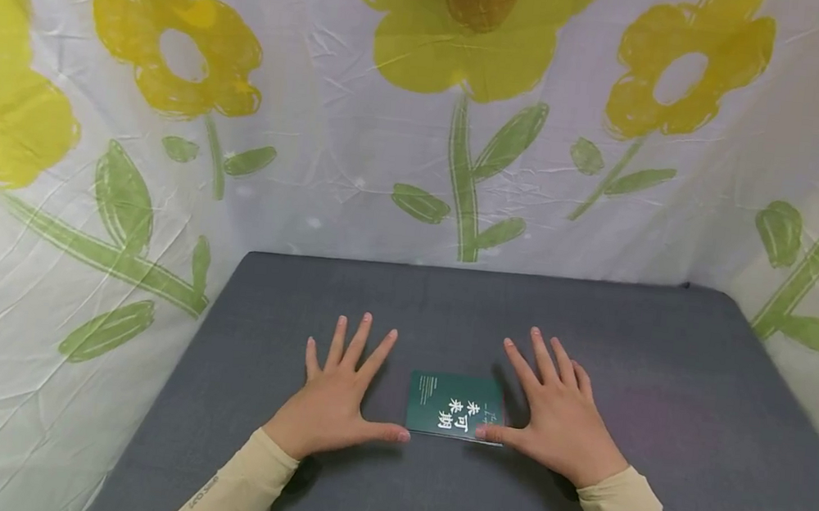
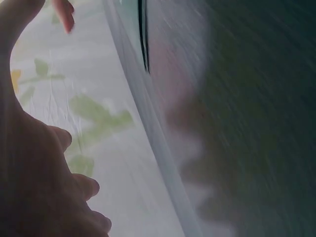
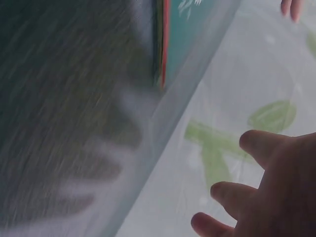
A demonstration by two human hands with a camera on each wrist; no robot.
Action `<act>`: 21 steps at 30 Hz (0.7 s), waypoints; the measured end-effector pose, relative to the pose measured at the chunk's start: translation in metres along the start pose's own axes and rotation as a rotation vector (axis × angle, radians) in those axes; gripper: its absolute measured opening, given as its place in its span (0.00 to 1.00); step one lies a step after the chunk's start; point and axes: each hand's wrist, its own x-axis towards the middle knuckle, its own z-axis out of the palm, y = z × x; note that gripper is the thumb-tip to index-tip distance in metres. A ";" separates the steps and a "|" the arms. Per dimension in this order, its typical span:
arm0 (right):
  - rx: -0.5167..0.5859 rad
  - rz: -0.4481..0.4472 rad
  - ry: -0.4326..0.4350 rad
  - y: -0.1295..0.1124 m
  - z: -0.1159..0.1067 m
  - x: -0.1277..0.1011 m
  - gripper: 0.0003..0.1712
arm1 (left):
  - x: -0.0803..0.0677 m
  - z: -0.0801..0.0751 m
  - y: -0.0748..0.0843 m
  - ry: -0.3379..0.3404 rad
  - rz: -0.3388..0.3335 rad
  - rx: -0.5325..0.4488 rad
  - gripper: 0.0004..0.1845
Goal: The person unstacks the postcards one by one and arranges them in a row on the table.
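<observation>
A small green notebook [image 1: 432, 406] with white characters on its cover lies flat on the grey table. My left hand [image 1: 336, 401] is spread just left of it, its thumb tip beside the near left corner. On the other side, my right hand [image 1: 562, 418] is also spread, and its thumb overlaps the notebook's near right corner in the head view. Whether that thumb touches the cover I cannot tell. In the wrist views the notebook's edge [image 3: 164, 47] shows partly, and shadows of the spread fingers fall on the tabletop apart from the hands. Neither hand holds anything.
The grey cloth-covered table [image 1: 287, 293] extends around the notebook on all sides. A white curtain [image 1: 305, 114] printed with yellow flowers and green leaves hangs behind the table's far edge and along both sides.
</observation>
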 end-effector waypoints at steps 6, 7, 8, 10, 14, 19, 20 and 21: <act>0.001 -0.056 -0.008 -0.016 0.012 0.011 0.73 | 0.019 0.006 0.019 -0.069 0.056 -0.022 0.75; 0.001 -0.062 -0.011 -0.017 0.013 0.012 0.72 | 0.021 0.007 0.021 -0.075 0.066 -0.025 0.75; -0.001 -0.071 -0.011 -0.017 0.015 0.013 0.72 | 0.023 0.008 0.022 -0.079 0.074 -0.029 0.75; -0.005 -0.085 -0.020 -0.017 0.020 0.013 0.71 | 0.026 0.012 0.024 -0.089 0.096 -0.038 0.76; -0.001 -0.122 -0.038 -0.018 0.027 0.014 0.68 | 0.031 0.019 0.026 -0.120 0.131 -0.058 0.76; 0.022 -0.147 -0.102 -0.022 0.027 0.018 0.63 | 0.036 0.027 0.024 -0.180 0.165 -0.074 0.73; 0.024 -0.144 -0.112 -0.022 0.026 0.019 0.62 | 0.038 0.029 0.024 -0.192 0.174 -0.076 0.72; 0.022 -0.141 -0.118 -0.021 0.026 0.019 0.61 | 0.040 0.031 0.024 -0.205 0.185 -0.082 0.71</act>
